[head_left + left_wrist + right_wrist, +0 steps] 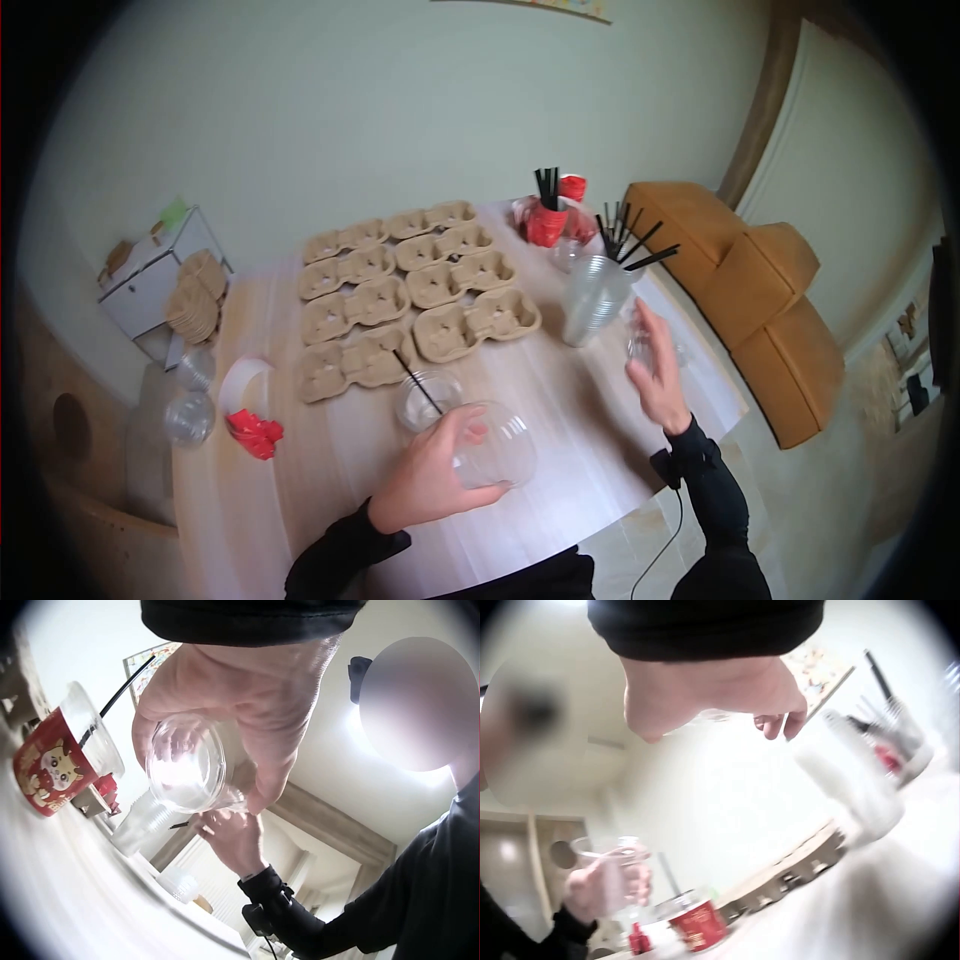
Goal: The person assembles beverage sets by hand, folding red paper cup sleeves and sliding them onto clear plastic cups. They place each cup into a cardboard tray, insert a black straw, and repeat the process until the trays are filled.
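Observation:
My left hand (435, 470) grips a clear plastic cup (184, 765) by its side, thumb and fingers curved round it. Just beyond it stands a cup with a red cartoon-printed wrap (56, 765), a black straw (418, 383) leaning out of its top. At the right, my right hand (658, 375) is raised near a tall stack of nested clear cups (595, 300). Between its thumb and fingers shows a clear plastic piece (709, 716), mostly hidden by the palm. Clear plastic lids (178, 885) lie on the table close to that stack.
Brown pulp cup carriers (365, 310) fill the back middle. Black straws (547, 190) stand in a red cup (546, 226) at the back right. On the left are red wraps (255, 433), a white roll (245, 382) and clear cups (190, 417). An orange sofa (770, 310) stands beyond the table.

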The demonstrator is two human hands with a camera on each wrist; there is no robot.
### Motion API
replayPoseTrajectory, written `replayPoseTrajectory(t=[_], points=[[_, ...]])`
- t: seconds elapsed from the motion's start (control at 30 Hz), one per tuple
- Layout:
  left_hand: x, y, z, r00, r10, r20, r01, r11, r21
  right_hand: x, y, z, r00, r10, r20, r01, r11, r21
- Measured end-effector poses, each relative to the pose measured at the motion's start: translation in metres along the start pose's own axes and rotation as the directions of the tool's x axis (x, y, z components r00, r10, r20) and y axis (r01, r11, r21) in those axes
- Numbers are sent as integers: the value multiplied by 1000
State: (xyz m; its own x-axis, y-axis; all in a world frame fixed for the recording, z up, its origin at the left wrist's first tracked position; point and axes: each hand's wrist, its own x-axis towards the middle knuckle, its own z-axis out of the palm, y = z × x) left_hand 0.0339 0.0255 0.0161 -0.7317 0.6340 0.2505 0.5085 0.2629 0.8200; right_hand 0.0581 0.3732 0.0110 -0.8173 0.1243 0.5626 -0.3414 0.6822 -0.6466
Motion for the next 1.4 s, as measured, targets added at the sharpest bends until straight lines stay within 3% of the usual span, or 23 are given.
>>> replayPoseTrajectory(t=[0.03, 0.1, 0.17, 0.23, 0.3, 0.37, 0.43, 0.6, 0.67, 0.77, 0.87, 0.93, 1.03, 1.13, 1.2, 1.3, 1.4], points=[[1, 0, 1, 1000, 13, 17, -12, 1000, -14, -4, -19, 10, 985, -118, 126, 97, 982, 164], [0, 0, 1, 1000, 14, 11, -14, 1000, -11, -9, -58, 35, 900, -331, 283, 255, 927, 273], [0, 2, 2, 1000, 16, 6, -16, 1000, -24, -11, -86, 59, 802, -408, 437, 247, 892, 380], [-1, 1, 3, 999, 32, -20, -32, 999, -12, -12, -95, 83, 725, -466, 506, 305, 877, 371], [-1, -1, 5, 997, 68, -41, -69, 997, -25, -13, -94, 102, 739, -466, 486, 276, 868, 412], [0, -4, 6, 996, -64, -69, 65, 998, 10, -16, -95, 103, 764, -436, 475, 243, 877, 413], [2, 1, 5, 996, 40, -84, -39, 999, 16, -17, -99, 105, 759, -487, 432, 353, 866, 355], [-2, -5, 6, 985, 118, -125, -90, 974, 207, -32, -103, 118, 798, -449, 403, 332, 884, 329], [-3, -6, 7, 982, 137, -130, -94, 951, 294, -38, -106, 121, 850, -315, 422, 187, 930, 317], [-2, 1, 6, 973, 194, -126, -143, 932, 332, -36, -111, 108, 823, -308, 478, 177, 938, 298], [-2, 9, 5, 980, 145, -137, -97, 946, 308, -26, -101, 86, 805, -393, 444, 295, 915, 275], [-2, 11, 3, 982, 146, -119, -107, 954, 281, -14, -82, 69, 870, -391, 300, 338, 917, 212], [-3, 9, 0, 982, 140, -125, -98, 950, 297, 8, -26, 39, 984, -168, -67, 167, 986, -16], [-3, 9, -3, 981, 141, -137, -97, 954, 285, 33, 57, -10, 948, 73, -311, -109, 989, -99], [-2, 13, -6, 982, 136, -134, -93, 954, 285, 42, 118, -45, 886, 169, -433, -196, 980, -18], [-1, 17, -8, 985, 128, -117, -92, 957, 274, 56, 182, -80, 876, 220, -429, -320, 931, -176], [-1, 18, -7, 988, 127, -93, -99, 962, 256, 83, 181, -88, 776, 558, -292, -468, 822, 326]])
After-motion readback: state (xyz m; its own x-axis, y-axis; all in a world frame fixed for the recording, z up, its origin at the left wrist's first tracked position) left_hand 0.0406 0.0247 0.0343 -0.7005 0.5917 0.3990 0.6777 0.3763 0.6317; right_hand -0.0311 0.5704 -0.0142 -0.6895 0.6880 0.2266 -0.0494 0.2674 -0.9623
